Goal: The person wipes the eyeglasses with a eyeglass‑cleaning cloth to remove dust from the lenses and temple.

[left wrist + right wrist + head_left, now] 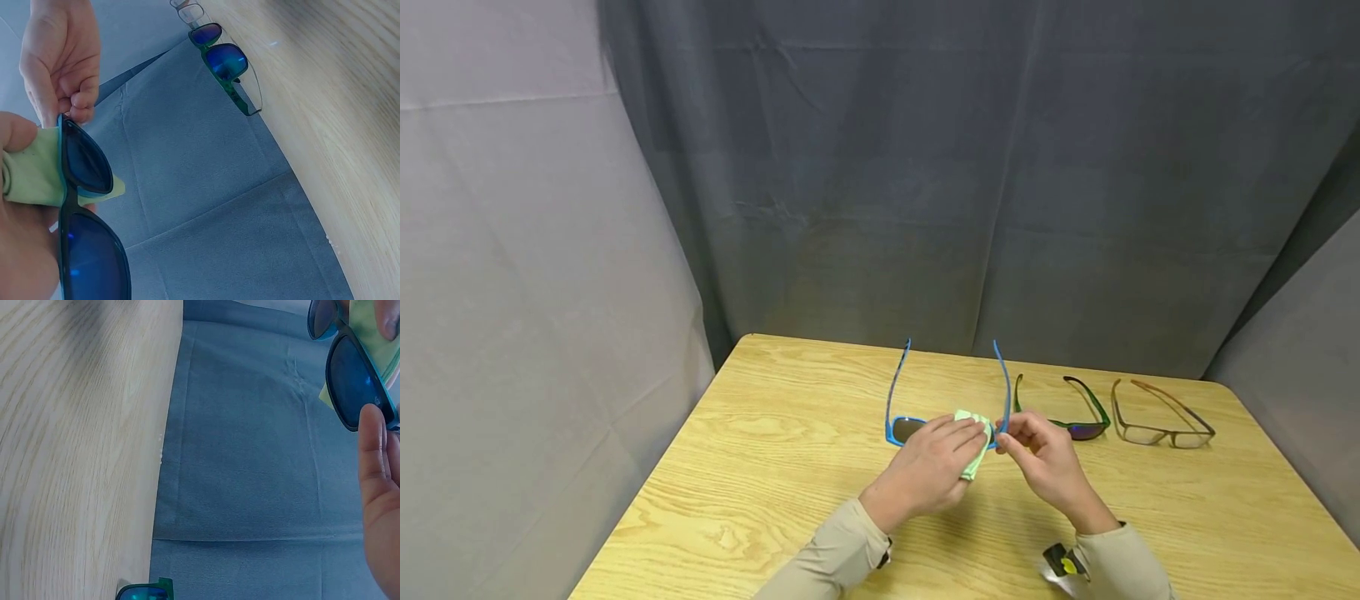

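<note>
Blue-framed sunglasses with dark lenses are held above the table, their temples unfolded and pointing away from the person. My left hand grips a folded light-green cloth against the lens on the right; in the left wrist view the cloth lies behind that lens, with the thumb on it. At the right hinge corner of the frame, my right hand pinches the sunglasses between thumb and fingers. One right fingertip touches the lower edge of the lens in the right wrist view.
Green-framed sunglasses with bluish-purple lenses lie unfolded on the wooden table, right of the hands. Beyond them are clear-lens eyeglasses with brownish temples. Grey curtains enclose the back and sides.
</note>
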`<state>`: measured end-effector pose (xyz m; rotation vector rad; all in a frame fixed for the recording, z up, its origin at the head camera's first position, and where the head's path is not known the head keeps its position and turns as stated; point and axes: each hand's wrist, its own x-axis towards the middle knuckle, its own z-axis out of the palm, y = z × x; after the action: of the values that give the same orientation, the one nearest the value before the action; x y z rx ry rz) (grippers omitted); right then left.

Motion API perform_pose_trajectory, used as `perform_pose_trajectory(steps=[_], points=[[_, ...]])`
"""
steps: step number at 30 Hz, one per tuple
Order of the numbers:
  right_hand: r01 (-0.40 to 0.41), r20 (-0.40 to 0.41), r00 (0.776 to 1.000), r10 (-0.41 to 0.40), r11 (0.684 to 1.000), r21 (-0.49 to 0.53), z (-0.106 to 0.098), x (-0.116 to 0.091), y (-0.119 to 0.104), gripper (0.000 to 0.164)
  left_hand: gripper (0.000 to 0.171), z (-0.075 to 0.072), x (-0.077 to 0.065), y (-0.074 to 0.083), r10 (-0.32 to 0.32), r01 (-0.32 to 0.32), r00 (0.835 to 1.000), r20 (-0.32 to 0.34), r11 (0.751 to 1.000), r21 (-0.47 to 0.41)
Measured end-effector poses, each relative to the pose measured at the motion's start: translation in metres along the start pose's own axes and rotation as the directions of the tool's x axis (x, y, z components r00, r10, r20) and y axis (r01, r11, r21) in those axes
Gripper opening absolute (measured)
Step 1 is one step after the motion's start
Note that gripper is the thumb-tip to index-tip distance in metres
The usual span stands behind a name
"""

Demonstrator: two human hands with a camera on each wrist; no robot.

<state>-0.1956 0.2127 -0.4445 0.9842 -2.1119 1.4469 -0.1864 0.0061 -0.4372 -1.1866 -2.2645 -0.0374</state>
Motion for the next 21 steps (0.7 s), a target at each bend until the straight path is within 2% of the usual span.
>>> perform_pose_trajectory(steps=[4,12,21], points=[[0.004,-0.006,1.0,-0.004,1.0,0.007,0.0,-0.002,0.006,0.025,0.045,-0.001,0.0,0.001,0.006,-0.007,1.0,-0.017,1.0,-0.022],[-0.023,-0.007,1.0,0.023,1.0,0.01,0.001,0.004,-0.017,0.019,0.041,-0.002,-0.001,0.001,0.023,-0.025,0.999,-0.035,0.997,-0.071],[-0.053,-0.028,0.998,0.053,0.999,0.004,0.001,0.004,-0.02,0.016,0.038,-0.006,-0.002,0.001,0.01,-0.023,0.997,-0.078,0.984,-0.175]])
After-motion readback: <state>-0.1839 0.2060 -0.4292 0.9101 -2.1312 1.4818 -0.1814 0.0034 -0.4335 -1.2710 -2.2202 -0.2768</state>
